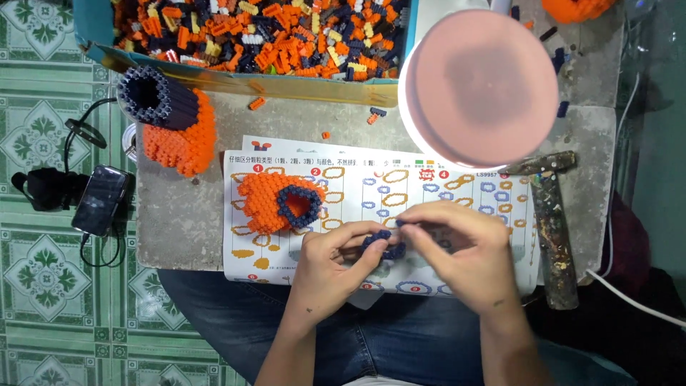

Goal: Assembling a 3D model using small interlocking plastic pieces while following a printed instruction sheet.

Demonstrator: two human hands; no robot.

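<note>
Pinching a small dark blue brick ring (pixel 384 245) between both sets of fingertips, the person works just above their lap, over the near edge of the instruction sheet (pixel 457 194). The left hand (pixel 330 268) has thumb and forefinger closed narrowly on the ring's left side; the right hand (pixel 464 254) curls over its right side, fingertips pressed to the top edge. The piece looks light and stiff, yet likely brittle at its joints: tiny bricks held by friction alone could pop apart under a squeeze across the hollow. Taking hold along the outer wall, where bricks overlap, seems safest.

Just beyond the hands, an orange assembly with a dark blue ring (pixel 275 202) lies on the sheet, near enough for a wrist to nudge. To the right, a paint-spattered hammer (pixel 552 229) lies along the slab's edge. The grey slab (pixel 182 214) is narrow, and its near edge stands right at the person's knees, so a dropped brick could fall to the tiled floor (pixel 43 143).

Farther left, a phone (pixel 101 200) sits off the slab on the floor. A larger orange and dark blue cylinder model (pixel 171 118) rests at the far left corner. Farthest, a tray of loose bricks (pixel 264 36) and a bright round lamp head (pixel 480 87) crowd the back, leaving little open room.
</note>
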